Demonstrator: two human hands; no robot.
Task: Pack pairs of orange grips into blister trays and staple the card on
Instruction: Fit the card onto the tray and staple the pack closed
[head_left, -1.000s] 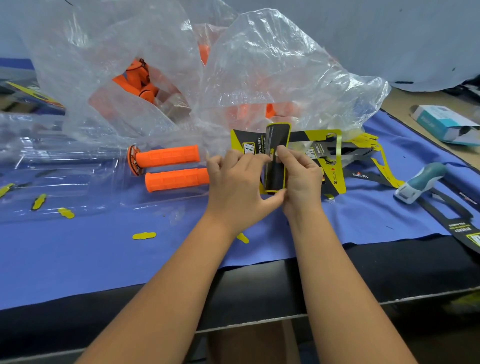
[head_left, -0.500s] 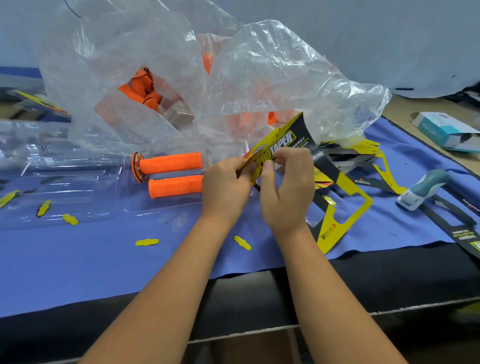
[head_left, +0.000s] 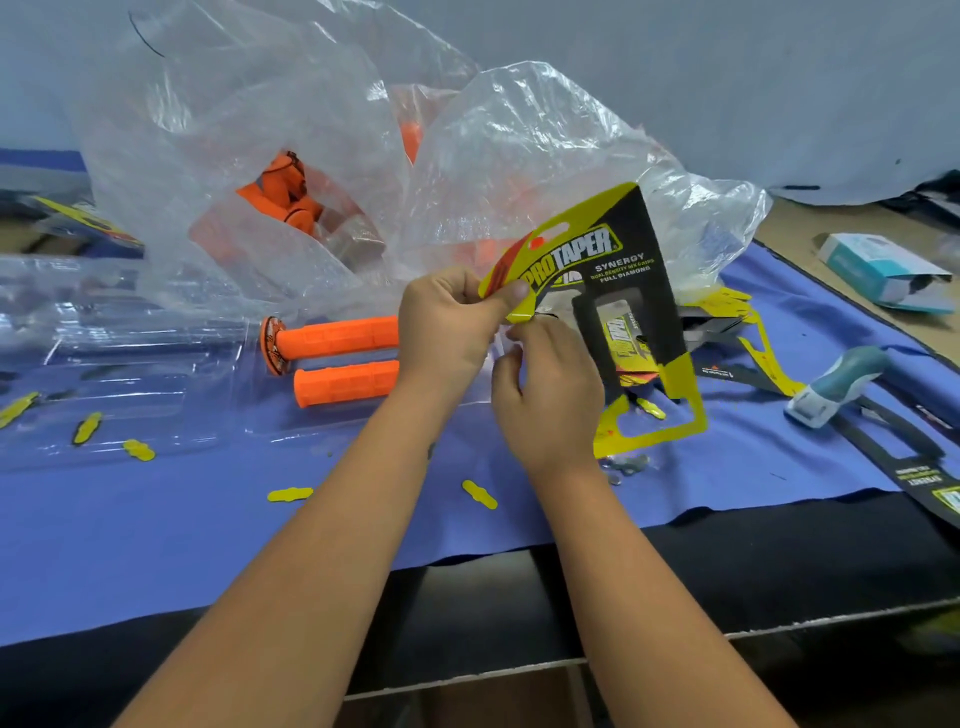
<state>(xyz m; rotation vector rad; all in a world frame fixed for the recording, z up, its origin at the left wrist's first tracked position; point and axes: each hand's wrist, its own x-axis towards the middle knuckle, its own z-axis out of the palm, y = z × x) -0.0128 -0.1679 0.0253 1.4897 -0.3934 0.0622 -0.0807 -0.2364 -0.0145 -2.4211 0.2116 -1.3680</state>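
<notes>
Stapler right of card (bag behind)

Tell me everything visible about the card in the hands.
The card is thin, glossy printed board, black with yellow edges and a red patch near its top left. It reads PROTAPER, SYNERGY, FULL DIAMOND. It has a hang slot at the top and cut-out windows lower down. It is held up off the blue cloth, tilted, its top curving. The left hand pinches its left edge; the right hand is at the edge just below, its grip unclear.
</notes>
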